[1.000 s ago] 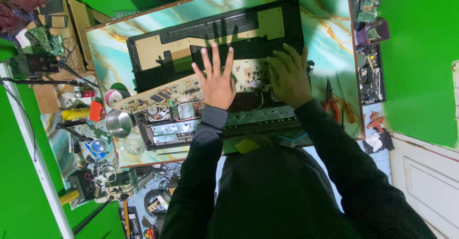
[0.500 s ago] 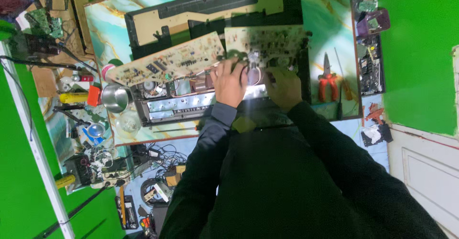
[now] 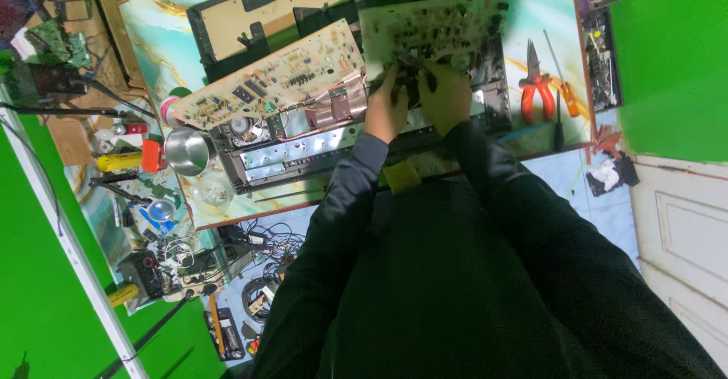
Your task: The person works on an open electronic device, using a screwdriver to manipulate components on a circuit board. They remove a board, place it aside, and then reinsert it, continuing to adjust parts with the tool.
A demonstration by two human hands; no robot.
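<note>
An opened electronic device (image 3: 303,140) with a metal chassis lies on the marble-patterned table (image 3: 542,7). Two beige circuit boards are raised above it: a left board (image 3: 280,75), tilted, and a right board (image 3: 432,26). My left hand (image 3: 383,110) and my right hand (image 3: 449,94) sit close together at the lower edge of the right board. The fingers of both are curled onto that edge and a small dark part between them. What exactly the fingertips pinch is hidden. My dark sleeves fill the lower view.
Red-handled pliers (image 3: 535,91) and an orange screwdriver (image 3: 565,94) lie right of the device. A metal cup (image 3: 186,151) and a yellow tool (image 3: 117,161) stand at its left. A black cover panel (image 3: 250,15) lies behind. Cables (image 3: 258,250) clutter the floor; a white door (image 3: 682,227) is at right.
A second ago my hands lay flat with fingers spread over the closed-up device. The two boards have since been swung up, and both hands have closed in on the right board's edge.
</note>
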